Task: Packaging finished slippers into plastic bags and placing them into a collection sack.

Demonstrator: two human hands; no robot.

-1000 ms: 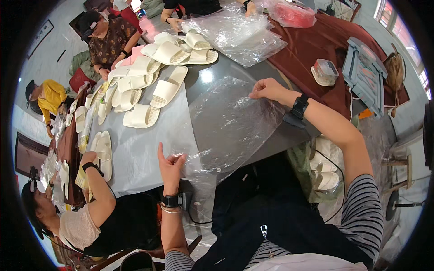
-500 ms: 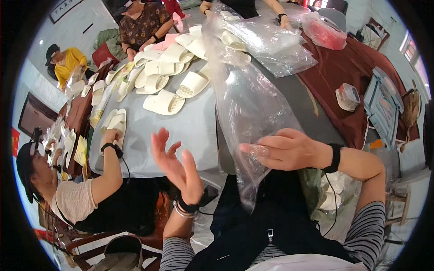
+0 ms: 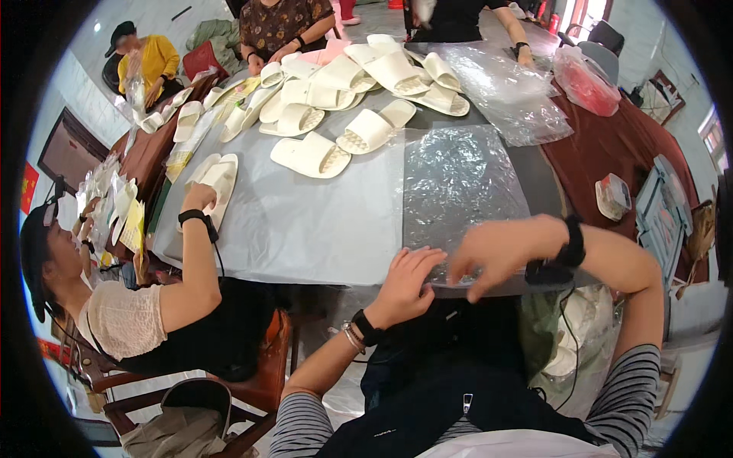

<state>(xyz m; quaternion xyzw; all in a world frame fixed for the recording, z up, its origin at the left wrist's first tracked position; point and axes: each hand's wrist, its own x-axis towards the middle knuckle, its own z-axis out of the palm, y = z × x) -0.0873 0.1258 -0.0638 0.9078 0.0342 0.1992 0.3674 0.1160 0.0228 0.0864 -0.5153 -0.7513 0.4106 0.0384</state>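
Observation:
A clear plastic bag (image 3: 467,179) lies spread on the table in front of me. My left hand (image 3: 406,288) rests at its near left corner, fingers stretched out and fairly flat. Over the bag's near right part is my right hand (image 3: 504,250), slightly blurred, its fingers apart and pointing down with nothing seen in them. Just beyond the bag, cream slides (image 3: 311,155) are heaped on the grey table cover (image 3: 321,221). A bag of white slippers (image 3: 569,336) stands below the table edge by my right forearm.
At my left, a seated co-worker's hand (image 3: 200,197) touches a pair of cream slides (image 3: 221,172). More people work across the table. More clear bags (image 3: 489,84) lie at the far right, near a red bag (image 3: 588,82), a plastic tub (image 3: 613,197) and a blue-grey crate (image 3: 663,214).
The clear bag, upright in my right hand before, now lies flat on the table. My right hand has let go of it. My left hand has come down and right to its near edge.

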